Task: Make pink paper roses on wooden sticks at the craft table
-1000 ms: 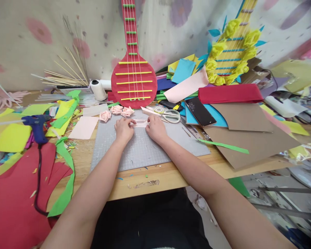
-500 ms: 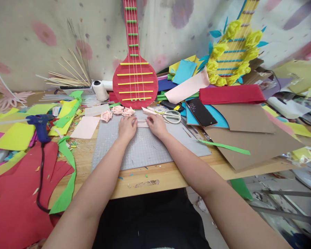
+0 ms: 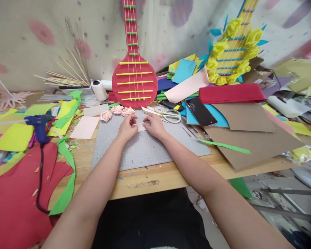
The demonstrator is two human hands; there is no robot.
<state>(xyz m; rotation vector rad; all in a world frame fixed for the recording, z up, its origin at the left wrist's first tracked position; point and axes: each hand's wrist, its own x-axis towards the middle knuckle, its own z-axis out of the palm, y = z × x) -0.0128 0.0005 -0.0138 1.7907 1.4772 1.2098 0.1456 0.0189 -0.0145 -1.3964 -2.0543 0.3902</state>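
Note:
Between my hands, over the grey cutting mat [image 3: 145, 150], is a small pale pink strip of paper [image 3: 140, 127]. My left hand [image 3: 128, 128] pinches its left end between thumb and fingers. The right end is in the fingers of my right hand [image 3: 154, 126]. Just behind my left hand lie several pink paper roses [image 3: 116, 111]. White-handled scissors [image 3: 172, 116] rest behind and right of my right hand. A red paper-covered lute shape [image 3: 134, 83] with yellow and green bars stands upright behind the mat.
A blue glue gun [image 3: 40, 128] stands at left with its cord over red paper [image 3: 20, 193]. A phone [image 3: 200, 111] and brown cardboard [image 3: 248, 141] lie at right. A yellow-flowered instrument shape [image 3: 233, 52] leans at the back, and a white thread spool [image 3: 99, 90] stands behind the mat.
My left hand has lifted and turned slightly, its fingers now curled at the strip's end. My right hand has shifted a little left, and less of the strip shows between them.

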